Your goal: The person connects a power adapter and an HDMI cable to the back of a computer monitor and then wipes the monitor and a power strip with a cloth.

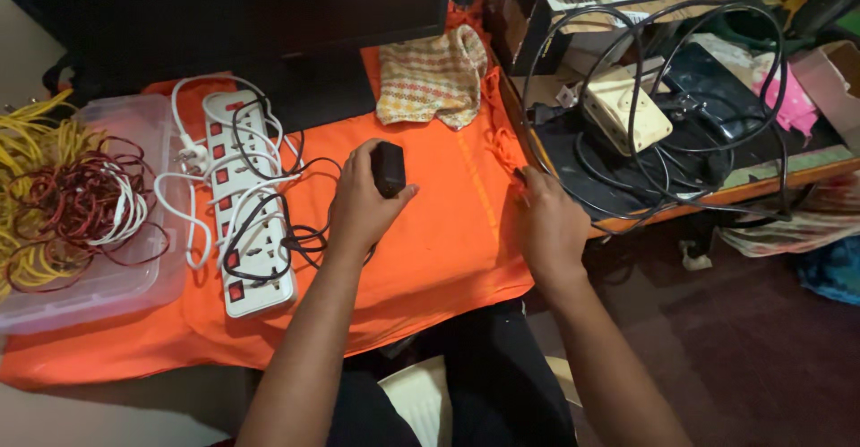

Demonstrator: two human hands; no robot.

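Black adapter [388,168] gripped in left hand [358,207]; right hand [548,223] on black cable [573,198].

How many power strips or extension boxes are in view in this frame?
2. A long white power strip lies on the orange cloth, left of the left hand. A cream extension box sits among black cables on the side table. Others may be hidden under clutter.

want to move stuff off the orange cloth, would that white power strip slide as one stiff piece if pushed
Probably stiff: the white power strip looks like a long rigid bar. It likely drags, since black and white cords loop over it. It lies flat, so tipping seems unlikely.
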